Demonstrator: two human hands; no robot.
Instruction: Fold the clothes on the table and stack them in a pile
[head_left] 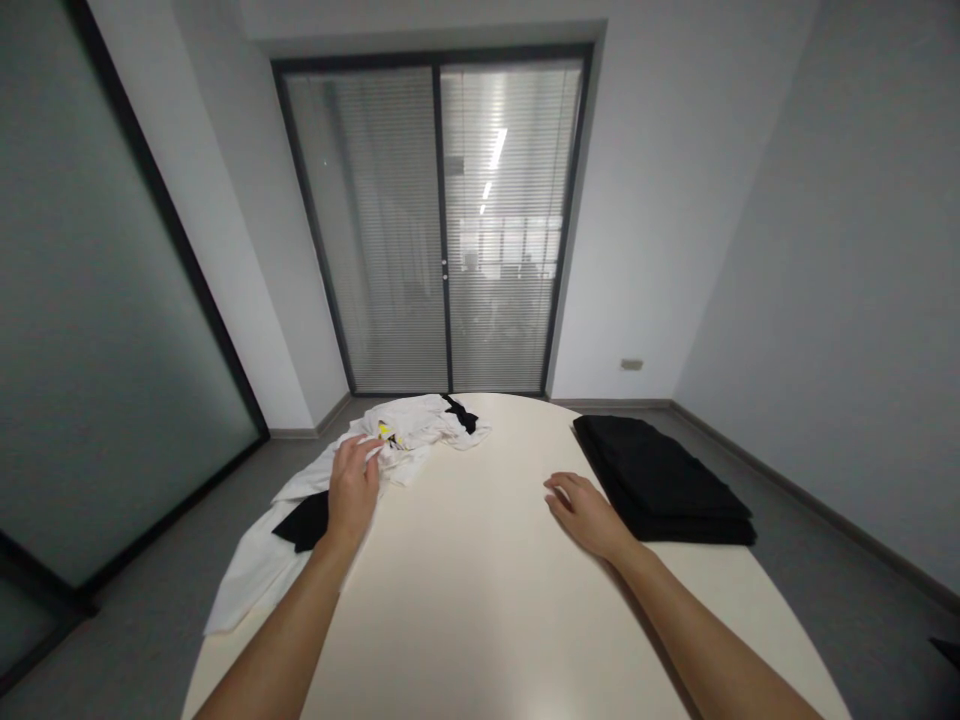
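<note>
On the left of the table lies crumpled white clothing [259,565] with black patches and a small yellow-and-black print. My left hand [355,480] is over it, fingers loosely bent beside the print, with a gap between thumb and fingers. Whether the fingertips touch the cloth I cannot tell. My right hand [583,512] hovers low over or rests on the bare tabletop, its fingers apart and holding nothing. Just to the right of that hand sits a neat stack of folded black cloth [660,475].
The cream table [465,580] has a rounded far edge. Beyond it is a dark-framed glass partition [442,230] with blinds. A frosted glass panel [97,330] stands at the left, and a grey wall [847,300] at the right.
</note>
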